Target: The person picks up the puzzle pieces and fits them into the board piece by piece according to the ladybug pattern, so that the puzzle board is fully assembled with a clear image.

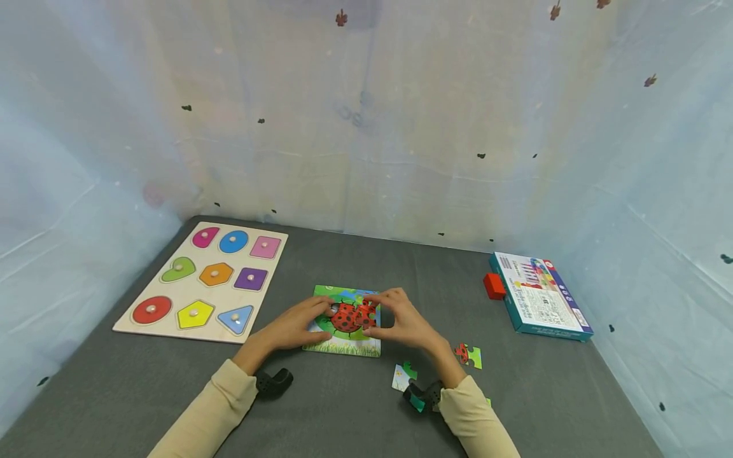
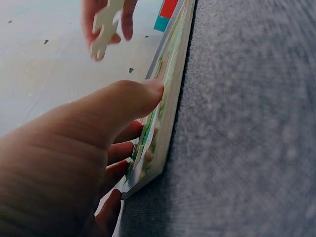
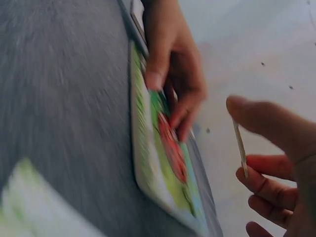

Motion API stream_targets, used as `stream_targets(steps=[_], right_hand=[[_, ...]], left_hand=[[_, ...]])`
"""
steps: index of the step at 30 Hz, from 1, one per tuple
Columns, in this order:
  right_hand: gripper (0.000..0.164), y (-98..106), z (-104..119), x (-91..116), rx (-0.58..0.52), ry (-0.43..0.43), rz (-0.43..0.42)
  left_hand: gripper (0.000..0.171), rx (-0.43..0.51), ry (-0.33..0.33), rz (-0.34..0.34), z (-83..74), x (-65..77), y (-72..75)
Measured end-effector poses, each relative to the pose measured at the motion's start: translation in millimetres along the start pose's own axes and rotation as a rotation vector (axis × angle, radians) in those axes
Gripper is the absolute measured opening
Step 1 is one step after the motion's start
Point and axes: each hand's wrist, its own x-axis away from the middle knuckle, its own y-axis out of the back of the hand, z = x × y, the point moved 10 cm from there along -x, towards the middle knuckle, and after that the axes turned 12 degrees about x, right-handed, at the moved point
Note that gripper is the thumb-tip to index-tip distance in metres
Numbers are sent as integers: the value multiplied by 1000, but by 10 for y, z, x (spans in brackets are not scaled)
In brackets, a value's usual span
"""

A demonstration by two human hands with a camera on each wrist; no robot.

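Observation:
A jigsaw board with a ladybug picture and a grassy lower edge lies on the dark cloth. My left hand rests on its left part, thumb near the front edge and fingers over the picture. My right hand pinches a ladybug puzzle piece between thumb and fingers, above the board's right side. The right wrist view shows that piece edge-on, raised off the board. Loose puzzle pieces lie near my right forearm: one red and green, one pale, others partly hidden.
At the left lies a wooden shape board with knobbed coloured pieces. A red block touches or nearly meets a teal-edged box at the right. Pale sheeting hangs behind the table and along its sides.

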Motion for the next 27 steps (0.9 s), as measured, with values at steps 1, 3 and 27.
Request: stream_targets(steps=[1, 3, 27], right_hand=[[64, -32, 31, -33, 10, 7, 3], [64, -88, 85, -90, 28, 12, 5], [64, -463, 35, -240, 128, -130, 45]], left_hand=[[36, -2, 0, 0, 1, 0, 0], [36, -11, -1, 0, 7, 0, -2], [33, -28, -86, -18, -45, -5, -16]])
